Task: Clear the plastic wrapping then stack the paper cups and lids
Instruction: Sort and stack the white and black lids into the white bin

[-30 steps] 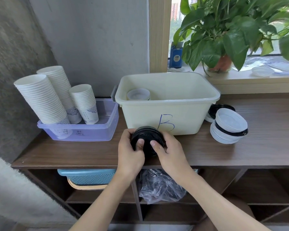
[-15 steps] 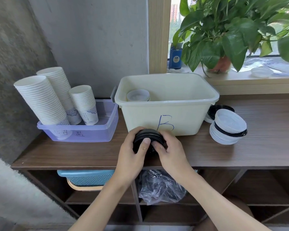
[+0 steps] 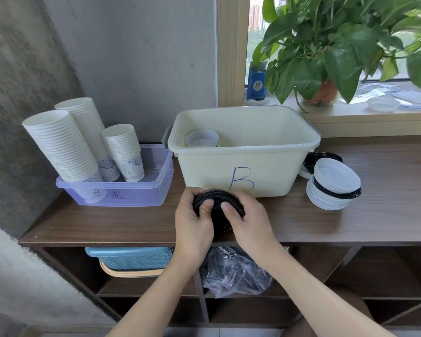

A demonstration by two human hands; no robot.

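At frame centre I see my left hand (image 3: 193,221) and right hand (image 3: 249,221) both clasping the black lids (image 3: 216,210), squaring them. Paper cups (image 3: 83,142) stand stacked upper left; the mixed lid pile (image 3: 331,188) at right looks unsorted.

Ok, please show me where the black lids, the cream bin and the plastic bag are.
black lids (image 3: 216,198), head view, top rim between the hands
cream bin (image 3: 265,171), head view, front wall beside the letter B
plastic bag (image 3: 236,276), head view, crumpled middle, on the lower shelf
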